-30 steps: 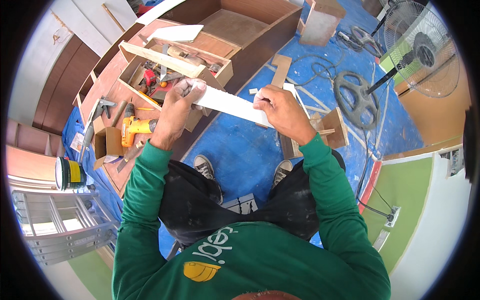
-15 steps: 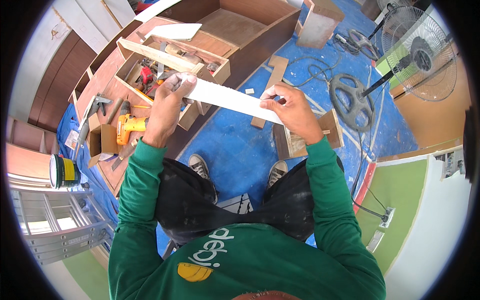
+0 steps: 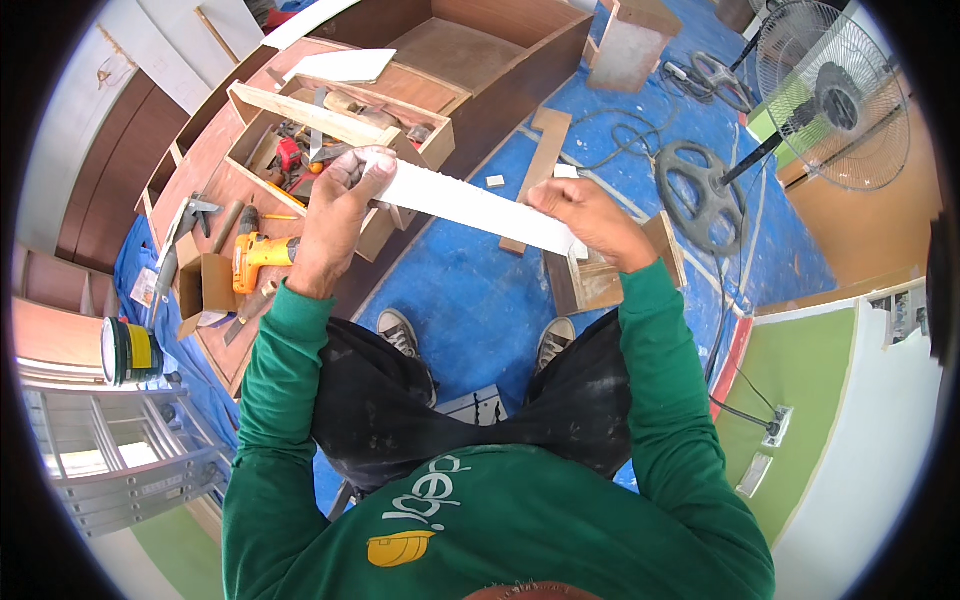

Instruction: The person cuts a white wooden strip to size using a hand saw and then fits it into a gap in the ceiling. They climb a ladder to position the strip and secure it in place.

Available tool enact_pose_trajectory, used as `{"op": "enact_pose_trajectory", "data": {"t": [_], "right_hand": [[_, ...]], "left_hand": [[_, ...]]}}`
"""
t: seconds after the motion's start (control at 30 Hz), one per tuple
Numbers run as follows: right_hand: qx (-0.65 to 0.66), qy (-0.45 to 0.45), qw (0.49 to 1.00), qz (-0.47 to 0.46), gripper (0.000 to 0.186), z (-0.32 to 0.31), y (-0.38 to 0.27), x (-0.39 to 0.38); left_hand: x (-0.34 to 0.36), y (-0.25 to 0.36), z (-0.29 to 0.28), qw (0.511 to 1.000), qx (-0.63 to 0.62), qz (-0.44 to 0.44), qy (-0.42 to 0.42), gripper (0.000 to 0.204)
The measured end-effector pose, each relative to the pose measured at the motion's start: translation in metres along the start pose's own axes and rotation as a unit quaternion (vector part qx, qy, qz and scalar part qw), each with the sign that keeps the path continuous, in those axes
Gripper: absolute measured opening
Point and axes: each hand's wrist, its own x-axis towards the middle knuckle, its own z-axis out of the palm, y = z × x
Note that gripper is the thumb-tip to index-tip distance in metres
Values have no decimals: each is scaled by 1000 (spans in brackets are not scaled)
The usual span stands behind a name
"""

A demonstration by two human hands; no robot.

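A long white strip [image 3: 470, 208] with a rough, ragged upper edge spans the space between my hands. My left hand [image 3: 345, 195] pinches its left end between thumb and fingers. At the other end my right hand [image 3: 595, 215] is closed, knuckles up, beside the strip's right end. Bits of white show above and below its fingers; whether they belong to a separate piece in that hand cannot be made out. Under my left hand stands a wooden drawer [image 3: 400, 140] filled with hand tools.
On the wooden cabinet at left lie a yellow cordless drill [image 3: 262, 258], a caulking gun [image 3: 180, 235] and an open cardboard box [image 3: 205, 285]. A small wooden box [image 3: 597, 287] and a pedestal fan [image 3: 835, 98] stand at right. A ladder [image 3: 130, 450] is at lower left. Blue sheeting [image 3: 460, 300] covers the floor.
My right hand has turned from an open-looking pinch at the strip's edge to a closed, knuckles-up grip slightly farther right. My left hand keeps its hold on the strip.
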Motion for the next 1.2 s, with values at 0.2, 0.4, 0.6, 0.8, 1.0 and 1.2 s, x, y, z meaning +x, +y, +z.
{"op": "enact_pose_trajectory", "data": {"t": [0.2,0.4,0.6,0.8,1.0,1.2], "right_hand": [[-14,-58,998,12,26,0,6,2],[104,-120,983,89,18,0,-5,-8],[-195,139,959,-152,17,24,12,-4],[-111,173,950,-233,15,40,-2,-3],[-189,109,945,-244,15,48,-10,-10],[-115,152,965,-179,13,51,-1,-8]], "left_hand": [[-1,3,4,999,40,34,-8,30],[-3,-1,2,1000,-14,8,-26,27],[-5,5,6,999,29,-16,-20,33],[-4,-1,13,997,64,-25,-30,29],[0,-6,17,998,44,-43,-29,31],[-4,0,29,996,72,-28,-42,31]]}}
